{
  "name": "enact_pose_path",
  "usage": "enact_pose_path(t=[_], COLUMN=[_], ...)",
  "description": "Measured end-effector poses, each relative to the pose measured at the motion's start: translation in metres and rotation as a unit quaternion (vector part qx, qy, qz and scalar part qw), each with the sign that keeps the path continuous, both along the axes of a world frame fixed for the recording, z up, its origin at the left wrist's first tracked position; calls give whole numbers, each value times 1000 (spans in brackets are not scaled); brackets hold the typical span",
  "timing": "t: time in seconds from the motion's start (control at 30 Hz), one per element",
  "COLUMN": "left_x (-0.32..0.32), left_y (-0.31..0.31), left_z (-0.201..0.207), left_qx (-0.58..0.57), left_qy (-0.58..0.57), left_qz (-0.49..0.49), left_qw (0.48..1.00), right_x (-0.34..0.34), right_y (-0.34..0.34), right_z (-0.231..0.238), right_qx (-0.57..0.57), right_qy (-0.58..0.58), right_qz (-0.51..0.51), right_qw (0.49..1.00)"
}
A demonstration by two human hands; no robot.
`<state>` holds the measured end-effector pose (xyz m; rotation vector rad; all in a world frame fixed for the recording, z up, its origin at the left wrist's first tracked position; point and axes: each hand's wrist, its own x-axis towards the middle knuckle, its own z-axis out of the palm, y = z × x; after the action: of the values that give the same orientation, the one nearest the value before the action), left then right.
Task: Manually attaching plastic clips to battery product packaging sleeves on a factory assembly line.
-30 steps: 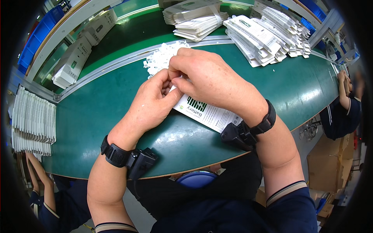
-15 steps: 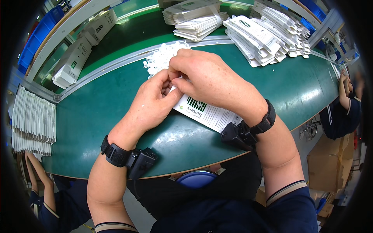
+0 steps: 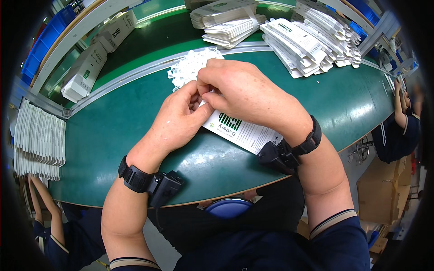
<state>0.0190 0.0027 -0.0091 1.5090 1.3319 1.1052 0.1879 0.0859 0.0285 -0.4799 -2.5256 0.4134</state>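
Green worktable [image 3: 106, 149], white carton [image 3: 239, 133] gripped at one end

The carton lies slantwise mid-table under both hands. The left hand [image 3: 181, 113] grasps its upper-left end, thumb on the face, other fingertips hidden. The right hand [image 3: 239, 86] bends over that same end; its fingertips are covered, so I cannot tell what they grip. The right wrist's black device [image 3: 275, 158] hides the far lower corner. Small white pieces [image 3: 187, 67] are partly masked behind the knuckles. Green surface stretches from the left forearm to the carton row [image 3: 38, 140], and rightward to the table's curved edge.
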Motion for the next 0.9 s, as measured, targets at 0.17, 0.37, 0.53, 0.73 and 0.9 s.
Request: enact_pose_path(t=[0.17, 0.37, 0.53, 0.73, 0.9], left_x=[0, 0, -1, 0, -1], left_y=[0, 0, 1, 1, 0], left_z=[1, 0, -2, -3, -2], left_qx=[-9, -11, -3, 7, 8], left_qy=[-4, -4, 0, -2, 3], left_qz=[3, 7, 6, 6, 6], left_qw=[1000, 1000, 1000, 1000, 1000], right_x=[0, -2, -2, -3, -3], right_y=[0, 2, 2, 3, 3], right_z=[-2, -7, -8, -9, -10], right_qx=[7, 13, 17, 22, 19], right_qy=[3, 15, 18, 23, 23], right_qz=[-3, -12, -11, -7, -5], right_qw=[1000, 1000, 1000, 999, 1000])
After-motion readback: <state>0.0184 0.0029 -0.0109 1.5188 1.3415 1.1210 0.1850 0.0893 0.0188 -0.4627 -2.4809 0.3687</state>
